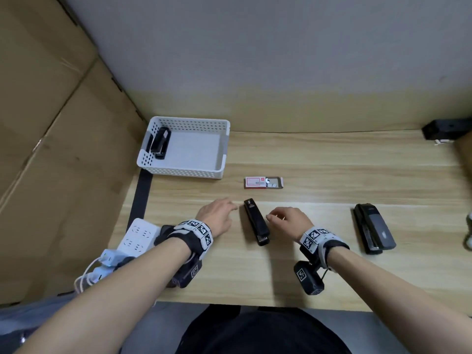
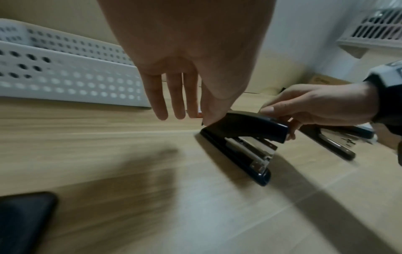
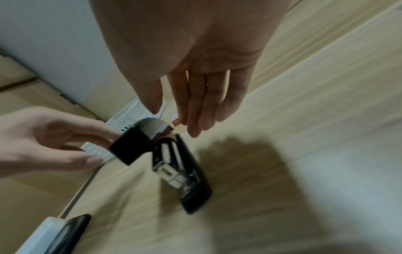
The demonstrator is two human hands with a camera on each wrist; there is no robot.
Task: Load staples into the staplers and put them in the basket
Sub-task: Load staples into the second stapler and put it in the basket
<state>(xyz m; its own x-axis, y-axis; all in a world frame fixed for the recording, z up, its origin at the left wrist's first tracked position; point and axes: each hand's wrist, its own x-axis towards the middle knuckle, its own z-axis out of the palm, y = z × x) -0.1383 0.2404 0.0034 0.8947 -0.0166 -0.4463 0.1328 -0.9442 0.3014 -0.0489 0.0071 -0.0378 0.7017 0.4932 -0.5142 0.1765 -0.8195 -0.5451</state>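
At the frame's centre, a black stapler (image 1: 256, 221) lies on the table (image 1: 319, 159), its top cover raised. The left hand (image 1: 217, 216), fingers straight, touches its rear end; the right hand (image 1: 288, 218) holds the cover from the right. The basket (image 1: 221, 149), upper left, has bare floor beside one stapler (image 1: 160, 143); the staple box (image 1: 263, 182) lies just beyond the hands.

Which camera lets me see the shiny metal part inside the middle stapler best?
The left wrist view: the stapler is sharp, its metal staple track showing under the raised top. The right wrist view shows the track too, but blurred. The head view shows only its black top.
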